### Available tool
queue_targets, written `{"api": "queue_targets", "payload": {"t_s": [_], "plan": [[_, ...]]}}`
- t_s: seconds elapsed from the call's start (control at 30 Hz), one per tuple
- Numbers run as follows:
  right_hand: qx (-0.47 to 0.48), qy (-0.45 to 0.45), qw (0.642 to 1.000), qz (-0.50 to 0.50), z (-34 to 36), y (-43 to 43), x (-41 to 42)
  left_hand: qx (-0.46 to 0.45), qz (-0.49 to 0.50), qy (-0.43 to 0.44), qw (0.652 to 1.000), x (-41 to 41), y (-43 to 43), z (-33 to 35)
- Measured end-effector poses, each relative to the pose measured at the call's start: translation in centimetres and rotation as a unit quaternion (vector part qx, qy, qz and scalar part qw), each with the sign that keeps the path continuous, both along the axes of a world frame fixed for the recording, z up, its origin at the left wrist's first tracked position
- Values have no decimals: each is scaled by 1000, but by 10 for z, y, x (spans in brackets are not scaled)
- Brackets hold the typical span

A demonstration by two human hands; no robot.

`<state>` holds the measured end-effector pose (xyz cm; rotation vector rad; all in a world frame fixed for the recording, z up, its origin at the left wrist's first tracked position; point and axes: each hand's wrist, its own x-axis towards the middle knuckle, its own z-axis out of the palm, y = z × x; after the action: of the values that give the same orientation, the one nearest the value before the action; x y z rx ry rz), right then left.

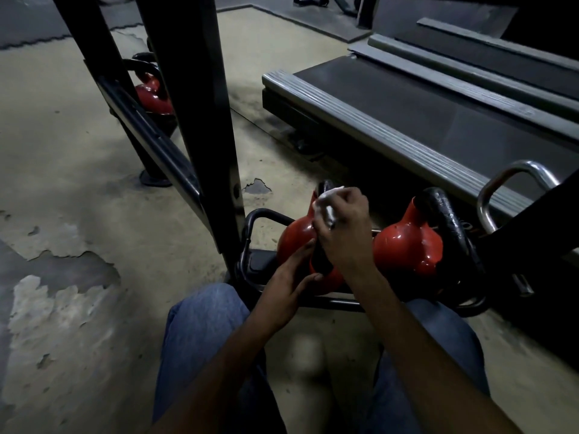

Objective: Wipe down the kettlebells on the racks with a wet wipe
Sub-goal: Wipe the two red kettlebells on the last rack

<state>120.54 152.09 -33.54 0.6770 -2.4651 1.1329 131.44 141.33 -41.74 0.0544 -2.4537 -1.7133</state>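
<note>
The right hand (pixel 344 227) is clenching a crumpled white wet wipe (pixel 326 206) in a closed grip, pressing it against the black handle of the near red kettlebell (pixel 294 236). That kettlebell is sitting on the low black rack (pixel 260 264), near centre. The left hand (pixel 288 283) is lying open-fingered against its red body, steadying it. A second red kettlebell (pixel 407 245) is standing just right; a third (pixel 153 95) is resting far left behind the rack posts.

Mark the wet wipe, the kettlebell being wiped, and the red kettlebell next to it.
wet wipe (pixel 327 204), head view, on the bunched white wad.
kettlebell being wiped (pixel 294 234), head view, on its red body.
neighbouring kettlebell (pixel 407 245), head view, on its red body.
</note>
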Motion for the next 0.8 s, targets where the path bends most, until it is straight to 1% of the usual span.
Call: {"api": "queue_targets", "payload": {"t_s": [0.03, 0.07, 0.1, 0.17, 0.23, 0.27, 0.3, 0.33, 0.37, 0.4, 0.43, 0.47, 0.5, 0.53, 0.57, 0.6, 0.63, 0.67, 0.7, 0.73, 0.77, 0.8], "plan": [[39, 27, 999, 25, -1, 6, 11, 5, -7, 3, 1000, 1, 0, 0], [50, 44, 997, 42, -4, 13, 22, 4, -15, 9, 1000, 1, 0, 1], [31, 50, 997, 49, -6, 20, 33, -1, -22, 15, 1000, 1, 0, 2], [-75, 15, 997, 28, -8, 29, 48, -22, -19, 19, 999, -1, -1, 3], [-166, -65, 984, -27, -12, 27, 51, -41, -15, 21, 999, -2, -2, 2], [-205, -116, 970, -53, -14, 22, 46, -47, -16, 22, 999, -2, -2, 2], [-250, -184, 948, -69, -13, 16, 38, -49, -18, 25, 998, -2, -1, 3], [-304, -271, 911, -69, -10, 10, 29, -50, -20, 29, 998, -2, -1, 5], [-364, -365, 855, -51, -3, 5, 21, -50, -21, 33, 998, -1, 0, 6], [-420, -452, 787, -23, 6, 2, 16, -50, -19, 35, 998, -1, 1, 8], [-453, -508, 733, -7, 14, 1, 14, -46, -16, 33, 998, -1, 2, 7], [-463, -523, 715, -7, 17, 0, 13, -45, -14, 29, 998, 0, 3, 6], [-466, -501, 729, -28, 16, -1, 14, -46, -11, 27, 999, 0, 3, 4], [-448, -444, 773, -61, 12, -2, 14, -52, -8, 27, 998, 0, 3, 2], [-402, -360, 837, -89, 6, -2, 13, -57, -5, 27, 998, 1, 3, 0], [-326, -259, 904, -96, 3, -2, 13, -53, -6, 26, 998, 1, 3, 0], [-221, -158, 959, -84, 0, -2, 13, -39, -8, 28, 999, 2, 4, 1], [-115, -67, 989, -59, -2, -2, 13, -25, -9, 32, 999, 3, 5, 4], [-21, 7, 999, -30, -1, -1, 15, -17, -6, 37, 999, 3, 5, 3], [62, 59, 996, -8, 0, 0, 19, -15, -3, 41, 999, 4, 6, 4], [124, 103, 987, 10, 3, 3, 25, -14, 2, 41, 999, 4, 7, 4], [163, 132, 977, 23, 1, 8, 32, -9, 6, 39, 999, 5, 7, 4]]}}
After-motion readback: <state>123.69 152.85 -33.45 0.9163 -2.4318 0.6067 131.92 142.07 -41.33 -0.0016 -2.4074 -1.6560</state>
